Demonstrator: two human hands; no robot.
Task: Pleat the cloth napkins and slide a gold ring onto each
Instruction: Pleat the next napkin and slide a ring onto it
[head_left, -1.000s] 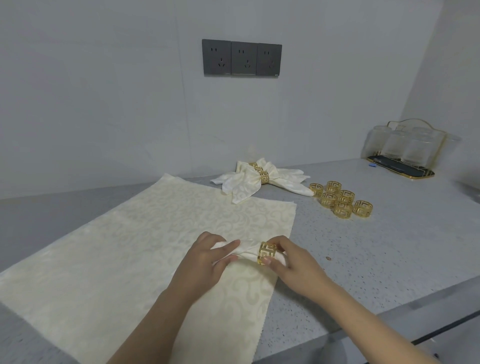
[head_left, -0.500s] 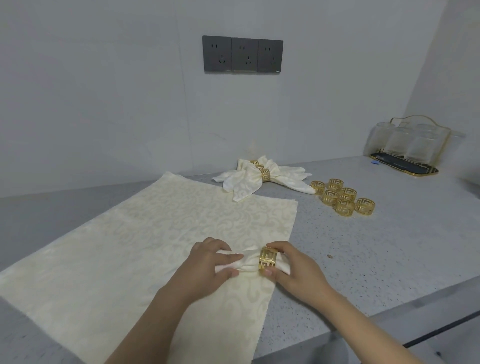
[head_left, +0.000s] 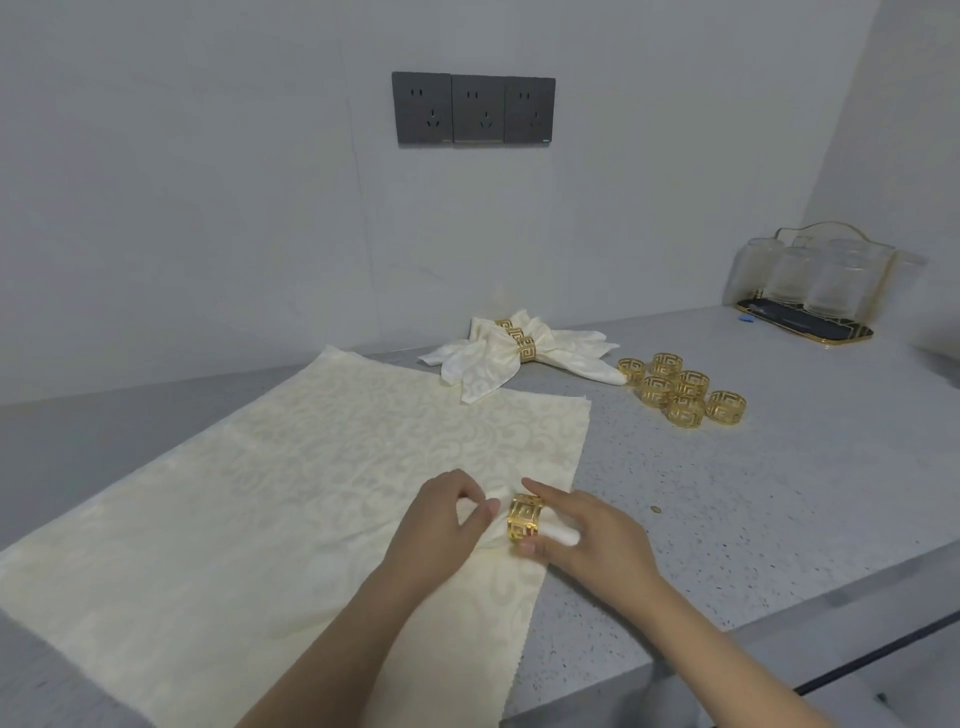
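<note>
Progress: partway thru, by the look of it. Beyond the grip, near the wall, a bunch of finished napkins (head_left: 511, 358) lies fanned out w/ gold bands round the middle; at least two bands show, maybe three, can't count the napkins exactly. Those look done.

In hand now: a pleated napkin (head_left: 493, 525), bunched into a narrow roll. Left hand (head_left: 441, 525) holds the roll's left part, thumb and fingers curled round the cloth. Right hand (head_left: 582, 540) pinches the gold ring (head_left: 525, 526) btwn forefinger on top and thumb underneath, fingers pressed onto the metal. Ring is already on the roll: a short white end (head_left: 562, 534) pokes out on the right-hand side of the grip, rest of the cloth goes off left under the left hand. So ring is threaded but prob. not centred yet; I'd judge it needs to go further toward the middle, then the ends want fanning like the finished ones.

Directly under both hands, a large flat cream cloth (head_left: 291, 499) is spread over the counter (head_left: 727, 519), unpleated. Whether it's a napkin waiting its turn or just a work mat, can't tell.

Left to do: six spare rings (head_left: 680, 395) sit in a cluster beyond and to the right of the grip, just beside the finished bunch. That suggests several napkins still to go, tho no stack of unfolded napkins shows besides the flat cloth.
</note>
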